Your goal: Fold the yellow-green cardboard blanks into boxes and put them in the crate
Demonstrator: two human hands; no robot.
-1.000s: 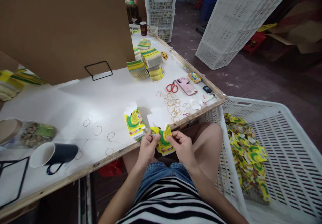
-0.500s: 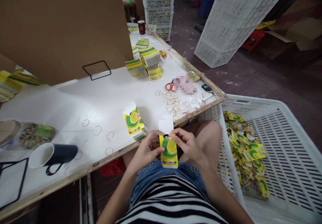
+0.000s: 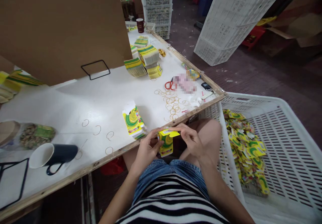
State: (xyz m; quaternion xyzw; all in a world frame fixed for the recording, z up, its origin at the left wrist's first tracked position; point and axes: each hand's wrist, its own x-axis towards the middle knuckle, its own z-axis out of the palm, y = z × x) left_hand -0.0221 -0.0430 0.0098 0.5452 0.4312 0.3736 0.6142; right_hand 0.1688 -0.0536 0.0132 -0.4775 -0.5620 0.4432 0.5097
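Observation:
A small yellow-green box (image 3: 166, 145) is over my lap, just past the table's front edge. My left hand (image 3: 150, 145) grips its left side between thumb and fingers. My right hand (image 3: 190, 137) has its fingers on the box's top flap, which is folded forward over the opening; whether they pinch it is hard to see. On the table, left of my hands, a stack of similar flat boxes (image 3: 134, 121) lies near the edge, the top one with its white flap raised.
Rubber bands (image 3: 173, 104), red scissors (image 3: 169, 85) and a phone (image 3: 206, 86) lie on the table. A dark mug (image 3: 62, 152) stands left. Filled packets (image 3: 248, 150) are in a white crate (image 3: 284, 130) at right. Bundled cartons (image 3: 148, 55) sit farther back.
The white flap that stood up from the held box is now folded down over its top. My right hand has moved slightly right, with its fingers across the flap.

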